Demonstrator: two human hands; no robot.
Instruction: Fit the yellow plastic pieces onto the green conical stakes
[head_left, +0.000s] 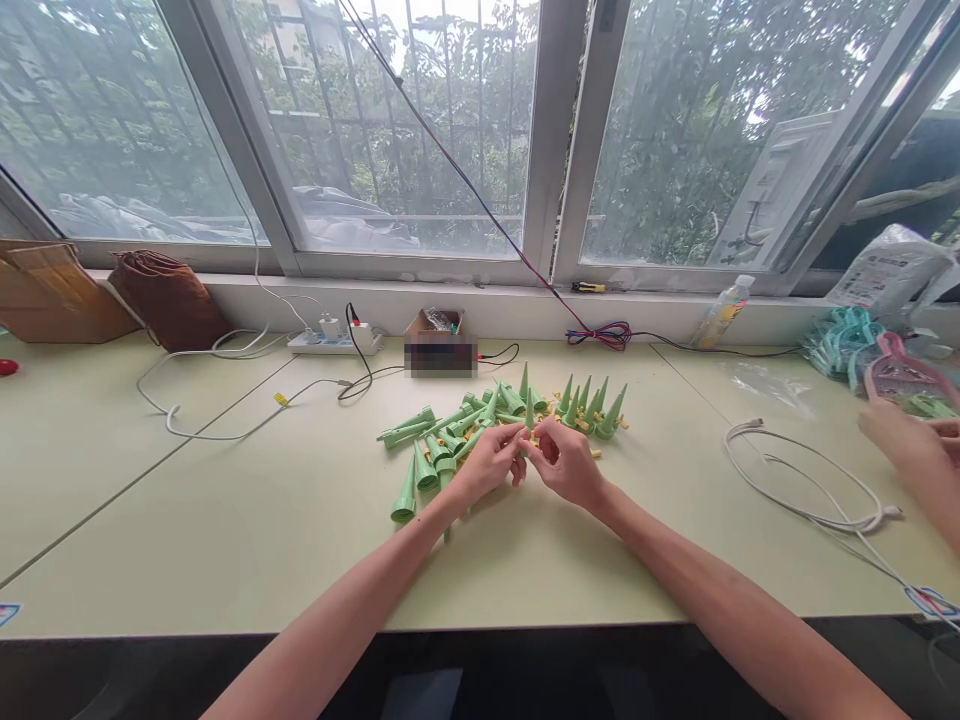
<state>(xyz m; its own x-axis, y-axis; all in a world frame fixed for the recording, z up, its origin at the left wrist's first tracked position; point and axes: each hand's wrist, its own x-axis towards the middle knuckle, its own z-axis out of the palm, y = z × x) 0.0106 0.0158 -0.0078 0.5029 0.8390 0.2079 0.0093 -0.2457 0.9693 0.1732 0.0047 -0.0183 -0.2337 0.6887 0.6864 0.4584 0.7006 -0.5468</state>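
My left hand (491, 462) and my right hand (564, 462) meet at the middle of the pale table (225, 520), fingers pinched together around a small green cone spike (529, 412) with a yellow piece at its base. Just behind them lies a pile of green cone spikes (442, 440), some flat on the table, some standing upright (592, 405). Small yellow pieces (596, 453) are scattered among them.
Another person's hand (911, 445) reaches in at the right edge near a pink scoop (900, 375) and teal plastic parts (840, 340). A white cable (810, 490) loops at right. A power strip (334, 343), small box (439, 322), bottle (724, 312) and brown pouch (169, 297) sit by the window.
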